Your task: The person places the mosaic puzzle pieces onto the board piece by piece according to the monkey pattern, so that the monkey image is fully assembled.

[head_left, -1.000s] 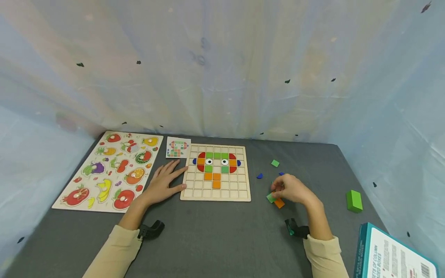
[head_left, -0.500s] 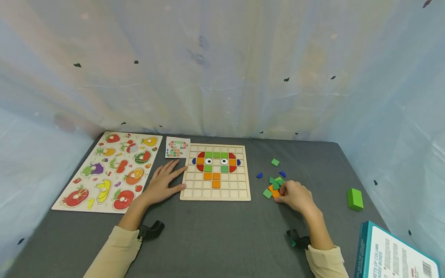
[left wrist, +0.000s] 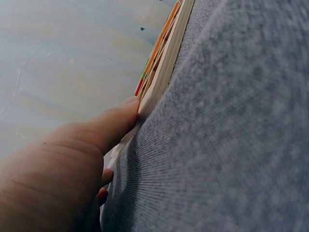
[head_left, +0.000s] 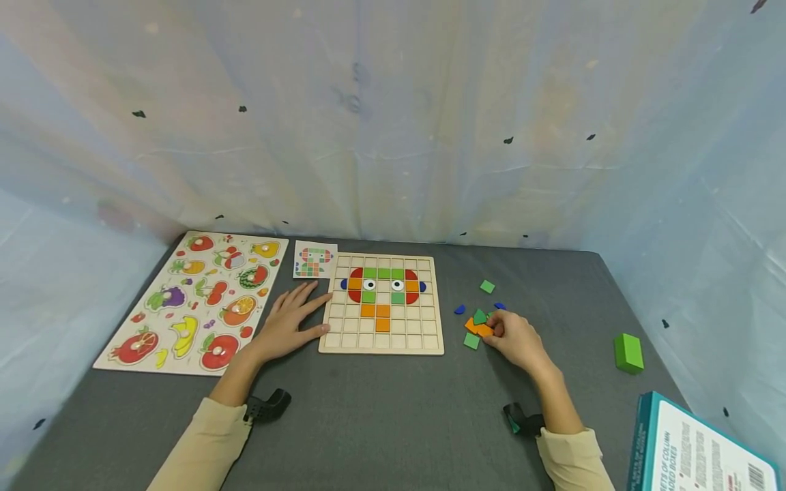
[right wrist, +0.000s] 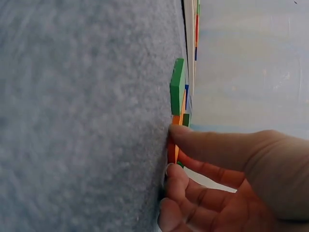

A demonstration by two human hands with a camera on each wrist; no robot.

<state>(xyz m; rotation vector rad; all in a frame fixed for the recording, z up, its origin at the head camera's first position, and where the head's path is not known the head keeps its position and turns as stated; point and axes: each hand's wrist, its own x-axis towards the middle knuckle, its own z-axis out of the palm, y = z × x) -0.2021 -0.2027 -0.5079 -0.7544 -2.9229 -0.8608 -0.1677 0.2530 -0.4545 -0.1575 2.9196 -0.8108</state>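
Note:
A wooden grid board (head_left: 344,341) carries a face-like pattern of red, green, orange and blue tiles with two eye tiles. My left hand (head_left: 287,326) lies with spread, straight fingers on the table; its thumb and index fingertips touch the board's left edge. In the left wrist view the thumb (left wrist: 113,128) meets that edge. Right of the board, my right hand (head_left: 518,341) pinches an orange tile (head_left: 484,330) between thumb and fingers, low at the tabletop. Beside it are another orange tile (head_left: 471,325), a green triangle (head_left: 479,316) and a green square (right wrist: 176,92). The fingers hide part of the pile.
A picture card (head_left: 315,260) lies behind my left hand. At left is a fruit puzzle board (head_left: 178,300). A loose green tile (head_left: 487,286) and blue half-round pieces (head_left: 459,309) lie around the pile. Far right are a green block (head_left: 628,353) and a teal-edged box (head_left: 706,443).
My right hand first drew back to the right, baring the pile, then came slightly left again. The orange tiles and the green triangle shifted left. My left hand stays put.

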